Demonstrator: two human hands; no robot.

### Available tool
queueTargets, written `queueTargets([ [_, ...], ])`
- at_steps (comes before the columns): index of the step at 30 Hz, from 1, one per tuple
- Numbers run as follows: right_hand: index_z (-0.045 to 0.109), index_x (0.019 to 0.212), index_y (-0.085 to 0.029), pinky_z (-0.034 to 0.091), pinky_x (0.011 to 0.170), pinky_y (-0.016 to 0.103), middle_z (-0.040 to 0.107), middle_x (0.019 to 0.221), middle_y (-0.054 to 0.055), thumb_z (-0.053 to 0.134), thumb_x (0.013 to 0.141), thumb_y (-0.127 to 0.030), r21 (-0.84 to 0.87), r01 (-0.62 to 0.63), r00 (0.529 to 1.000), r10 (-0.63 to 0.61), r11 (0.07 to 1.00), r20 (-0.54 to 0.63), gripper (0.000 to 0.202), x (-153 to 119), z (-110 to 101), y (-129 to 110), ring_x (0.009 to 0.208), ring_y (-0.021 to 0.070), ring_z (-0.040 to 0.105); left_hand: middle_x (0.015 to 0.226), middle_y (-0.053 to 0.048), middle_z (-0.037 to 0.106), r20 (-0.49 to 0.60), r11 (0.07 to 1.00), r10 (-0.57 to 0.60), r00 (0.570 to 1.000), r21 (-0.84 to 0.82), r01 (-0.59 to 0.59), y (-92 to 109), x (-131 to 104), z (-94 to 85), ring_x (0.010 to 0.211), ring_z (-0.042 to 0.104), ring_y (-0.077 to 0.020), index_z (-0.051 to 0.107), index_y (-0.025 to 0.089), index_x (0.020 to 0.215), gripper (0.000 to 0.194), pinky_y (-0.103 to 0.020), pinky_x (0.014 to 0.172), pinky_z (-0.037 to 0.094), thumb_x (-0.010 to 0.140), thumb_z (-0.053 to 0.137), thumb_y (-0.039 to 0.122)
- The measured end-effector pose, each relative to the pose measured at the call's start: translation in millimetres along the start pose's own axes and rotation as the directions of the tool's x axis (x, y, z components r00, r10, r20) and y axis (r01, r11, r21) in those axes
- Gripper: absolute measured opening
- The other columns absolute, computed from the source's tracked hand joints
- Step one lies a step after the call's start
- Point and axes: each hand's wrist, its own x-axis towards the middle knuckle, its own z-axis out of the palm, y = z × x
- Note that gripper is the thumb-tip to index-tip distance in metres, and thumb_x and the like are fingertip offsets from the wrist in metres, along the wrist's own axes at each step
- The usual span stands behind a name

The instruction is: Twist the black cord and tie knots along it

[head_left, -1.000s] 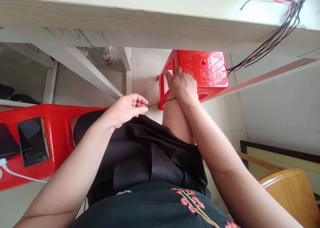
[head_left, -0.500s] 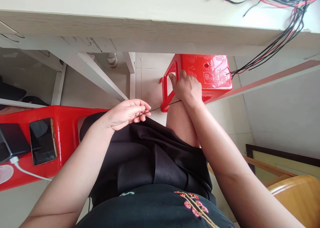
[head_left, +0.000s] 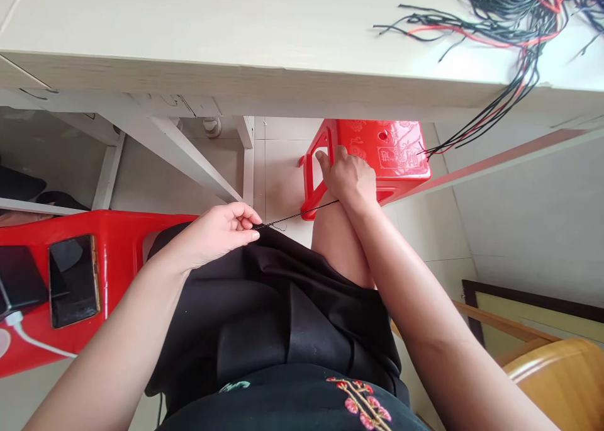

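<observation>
Between the thumb and fingers of my left hand (head_left: 231,229) a thin black cord (head_left: 302,214) is pinched, with a small loose curl of thread close to the fingertips. The cord runs taut, slanting up to my bare knee (head_left: 330,236), and disappears beneath my right hand (head_left: 352,174). That hand lies over the knee with its fingers curled down and the thumb standing apart; the fingertips and the cord's far end are hidden. Black cloth (head_left: 264,292) covers my lap below the cord.
Black and red cords (head_left: 519,41) lie bunched on the white table (head_left: 236,28), some hanging over its edge towards a red stool (head_left: 401,148). At left, a phone (head_left: 73,280) and a dark box (head_left: 19,280) rest on another red stool (head_left: 117,248). A wooden chair (head_left: 566,374) stands lower right.
My left hand has drawn slightly left and down, and its fingers have closed more tightly on the cord. My right hand stays on the knee. The view has tilted up a little, showing more table.
</observation>
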Motion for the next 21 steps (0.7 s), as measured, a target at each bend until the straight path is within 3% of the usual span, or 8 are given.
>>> queueTargets([
  [5, 0.058, 0.112, -0.013, 0.048, 0.075, 0.040, 0.071, 0.099, 0.019, 0.025, 0.099, -0.057, 0.002, -0.014, 1.000, 0.014, 1.000, 0.023, 0.056, -0.1, -2.2, -0.6, 0.097, 0.0355, 0.066, 0.073, 0.000, 0.061, -0.036, 0.995, 0.002, 0.999, 0.095, 0.001, -1.7, -5.9, -10.0, 0.071, 0.059, -0.0142, 0.067, 0.022, 0.079, 0.014, -0.026, 0.069, 0.049, 0.071, 0.076, 0.030],
  [16, 0.059, 0.112, -0.014, 0.047, 0.071, 0.041, 0.072, 0.096, 0.019, 0.026, 0.099, -0.058, -0.015, 0.000, 1.000, 0.000, 1.000, -0.011, 0.057, 0.5, 1.6, 2.6, 0.093, 0.0369, 0.066, 0.074, 0.001, 0.068, -0.142, 0.999, 0.032, 0.989, 0.022, -0.029, 21.1, -19.1, -12.4, 0.074, 0.063, -0.0148, 0.072, 0.022, 0.082, 0.016, -0.027, 0.076, 0.053, 0.068, 0.080, 0.027],
  [21, 0.059, 0.113, -0.014, 0.047, 0.072, 0.040, 0.072, 0.097, 0.019, 0.025, 0.099, -0.059, -0.013, -0.010, 1.000, 0.010, 1.000, -0.006, 0.058, 0.4, 0.7, 3.4, 0.093, 0.0358, 0.066, 0.074, -0.002, 0.073, -0.090, 1.000, 0.009, 0.996, -0.023, -0.011, 13.8, -13.5, -18.1, 0.071, 0.067, -0.0169, 0.070, 0.022, 0.086, 0.015, -0.027, 0.069, 0.054, 0.072, 0.075, 0.026],
])
